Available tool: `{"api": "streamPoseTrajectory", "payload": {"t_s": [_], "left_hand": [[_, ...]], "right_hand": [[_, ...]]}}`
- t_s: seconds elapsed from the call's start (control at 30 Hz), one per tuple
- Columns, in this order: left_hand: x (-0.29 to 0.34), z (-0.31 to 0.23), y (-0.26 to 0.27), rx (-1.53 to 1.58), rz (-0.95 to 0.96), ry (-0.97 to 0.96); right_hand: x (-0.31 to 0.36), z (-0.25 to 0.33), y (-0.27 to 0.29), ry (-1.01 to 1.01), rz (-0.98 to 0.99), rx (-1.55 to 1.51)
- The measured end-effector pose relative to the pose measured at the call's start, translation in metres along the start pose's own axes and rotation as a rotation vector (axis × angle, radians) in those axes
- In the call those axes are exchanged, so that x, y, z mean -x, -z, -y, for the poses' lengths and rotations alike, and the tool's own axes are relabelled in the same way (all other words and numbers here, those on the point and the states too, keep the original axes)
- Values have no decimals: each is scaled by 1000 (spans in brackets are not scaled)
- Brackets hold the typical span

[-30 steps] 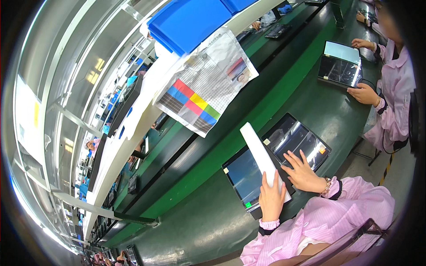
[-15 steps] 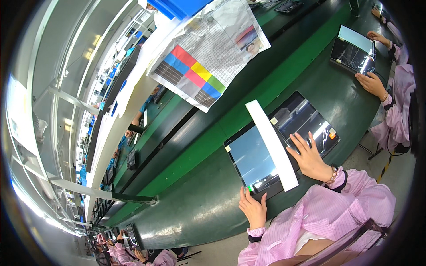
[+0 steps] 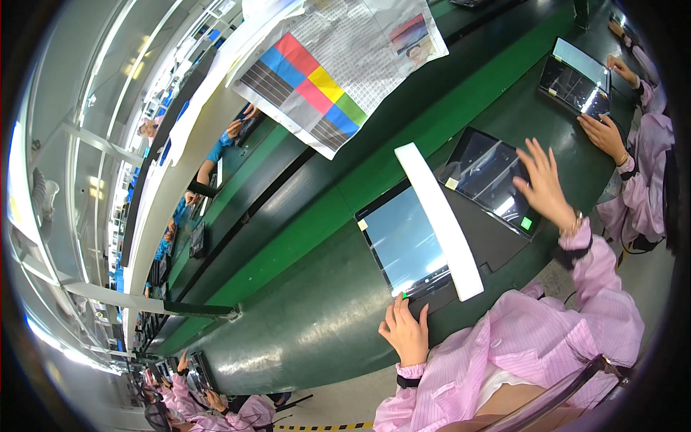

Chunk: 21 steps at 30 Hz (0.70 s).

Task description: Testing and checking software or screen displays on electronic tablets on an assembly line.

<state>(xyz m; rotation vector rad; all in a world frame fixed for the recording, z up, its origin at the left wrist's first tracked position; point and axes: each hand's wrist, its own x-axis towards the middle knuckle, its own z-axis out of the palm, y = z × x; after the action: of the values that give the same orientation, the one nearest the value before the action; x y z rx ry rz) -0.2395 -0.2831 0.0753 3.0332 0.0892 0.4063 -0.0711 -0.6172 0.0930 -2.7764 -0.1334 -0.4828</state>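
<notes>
A tablet with a lit pale screen (image 3: 407, 241) lies on the green bench, and my left hand (image 3: 405, 333) rests fingertips on its near corner, fingers apart. Beside it, across a long white bar (image 3: 440, 223), is a second tablet with a dark, reflective screen (image 3: 484, 173). This one sits askew over a dark grey flat base (image 3: 489, 234) and bears a pale tab and a small green patch. My right hand (image 3: 545, 186) is spread at the dark tablet's right edge, holding nothing; whether its fingertips touch the glass I cannot tell.
A large printed sheet (image 3: 324, 79) with colour blocks hangs from a white overhead frame (image 3: 162, 205) ahead. At the right a co-worker's hands (image 3: 603, 137) are on another tablet (image 3: 576, 75). More people work at the lower left and across the line. A metal post (image 3: 201, 309) stands left.
My right hand has lifted off the dark screen and moved up and right. The dark tablet has shifted away, baring more of the base; its corner patch shows green instead of orange.
</notes>
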Motion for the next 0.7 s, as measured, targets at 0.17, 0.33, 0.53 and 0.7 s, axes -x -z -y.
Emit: {"api": "streamPoseTrajectory", "payload": {"t_s": [0.17, 0.33, 0.53, 0.7], "left_hand": [[-4, -2, 0, 64, 18, 23], [-9, -1, 8, 74, 29, 28], [-9, 1, 4, 73, 13, -1], [-11, 4, 3, 87, 27, -15]], "right_hand": [[-57, -87, -42, -215, 271, -436], [-65, -96, -36, -409, 537, -603], [-28, -115, -9, -667, 599, -1012], [9, -115, 8, -718, 580, -1245]]}}
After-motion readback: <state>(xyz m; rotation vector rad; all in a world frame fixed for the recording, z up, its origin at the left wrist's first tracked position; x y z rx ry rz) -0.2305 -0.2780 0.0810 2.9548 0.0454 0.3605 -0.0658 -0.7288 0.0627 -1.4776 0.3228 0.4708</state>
